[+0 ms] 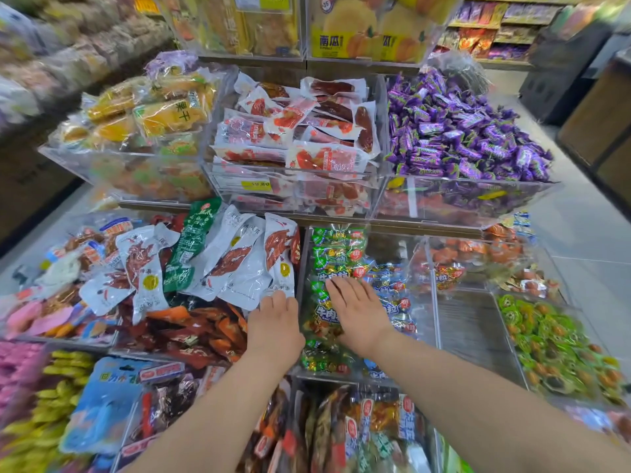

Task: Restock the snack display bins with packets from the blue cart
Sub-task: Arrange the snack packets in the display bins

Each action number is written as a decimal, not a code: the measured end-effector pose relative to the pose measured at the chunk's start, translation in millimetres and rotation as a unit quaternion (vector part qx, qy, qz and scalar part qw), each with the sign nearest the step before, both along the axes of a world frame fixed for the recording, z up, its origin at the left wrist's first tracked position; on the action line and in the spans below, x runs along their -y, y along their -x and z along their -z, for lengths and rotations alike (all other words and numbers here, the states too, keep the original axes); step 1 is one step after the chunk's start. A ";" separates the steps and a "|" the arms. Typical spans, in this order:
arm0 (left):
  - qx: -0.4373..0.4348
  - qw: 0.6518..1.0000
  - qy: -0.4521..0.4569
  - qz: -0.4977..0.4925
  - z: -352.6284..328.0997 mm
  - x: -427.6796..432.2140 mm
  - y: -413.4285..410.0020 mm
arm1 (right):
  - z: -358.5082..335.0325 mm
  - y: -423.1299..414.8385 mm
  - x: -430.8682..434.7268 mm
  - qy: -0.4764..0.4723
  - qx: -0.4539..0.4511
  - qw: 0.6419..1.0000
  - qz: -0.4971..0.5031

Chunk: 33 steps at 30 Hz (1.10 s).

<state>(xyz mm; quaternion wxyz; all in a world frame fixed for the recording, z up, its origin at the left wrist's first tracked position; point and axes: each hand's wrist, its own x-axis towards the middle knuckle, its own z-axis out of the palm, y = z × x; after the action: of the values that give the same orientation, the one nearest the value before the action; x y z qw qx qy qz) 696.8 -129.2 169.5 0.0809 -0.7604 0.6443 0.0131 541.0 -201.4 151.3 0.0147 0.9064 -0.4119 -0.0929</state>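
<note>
The green and blue candy packets [336,268] lie heaped in a clear acrylic bin [431,285] in the lower tier of the display, and they fill only its left part; toward the bin's right wall the bare floor of the bin shows through. The right hand [358,314] lies flat on top of this heap, palm down, fingers spread wide, holding nothing; it looks to be pressing or levelling the packets. The left hand [275,324] rests just beside it on the divider between this bin and the one to the left, fingers curled loosely at the edge of the white packets [239,264] piled there; whether it pinches one of them I cannot tell.

The neighbouring bins stand fuller. The white packets rise above their rim, the red-and-white packets [297,131] in the tier above are stacked high, and the purple candies [461,131] at the upper right edge are mounded. The bin of green round sweets [546,339] at the right edge is fairly full, while the compartment between it and the candy bin looks nearly bare.

The blue cart is not in view. By my judgement the restocking is partly done: several bins look topped up, but the candy bin and the bare compartment beside it still want packets.
</note>
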 end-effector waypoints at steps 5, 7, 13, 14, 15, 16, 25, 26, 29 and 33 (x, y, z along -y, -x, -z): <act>0.001 1.000 0.009 0.004 2.0 -0.3 -0.8 | -6.2 -17.1 18.6 0.043 -0.018 0.998 -0.029; 0.003 1.000 0.012 0.004 2.4 -0.2 -0.2 | -2.6 -18.6 17.5 0.039 -0.010 0.999 -0.028; 0.013 1.000 0.017 0.006 2.5 -0.5 0.1 | 1.0 -3.1 13.7 0.019 0.008 0.998 -0.065; 0.015 1.000 0.019 0.006 2.6 -0.9 0.5 | 1.0 -0.8 13.1 0.020 0.012 0.997 -0.072; 0.018 1.000 0.021 0.006 2.4 -1.0 0.9 | 2.3 1.4 12.2 0.027 0.013 0.996 -0.083; 0.021 1.000 0.021 0.007 2.3 -1.4 1.0 | 4.1 2.8 11.6 0.035 0.009 0.995 -0.097; 0.026 0.999 0.027 0.016 3.3 -1.3 0.3 | 6.5 2.3 14.0 0.014 -0.024 0.995 -0.100; 0.025 0.999 0.026 0.016 3.9 -1.3 0.2 | 4.2 4.4 12.6 0.006 -0.008 0.996 -0.094; 0.024 0.999 0.021 0.009 3.6 -0.4 0.6 | -4.7 12.4 4.3 0.001 0.039 0.996 -0.082; 0.012 1.000 0.005 0.005 2.3 0.6 0.2 | -17.2 30.7 -20.2 -0.029 0.164 0.985 -0.039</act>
<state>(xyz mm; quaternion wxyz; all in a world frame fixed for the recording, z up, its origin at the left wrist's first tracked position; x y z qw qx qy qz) 696.6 -129.7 167.2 0.0843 -0.7579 0.6469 0.0004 510.4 -181.2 168.5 -0.0754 0.9249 -0.3699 0.0454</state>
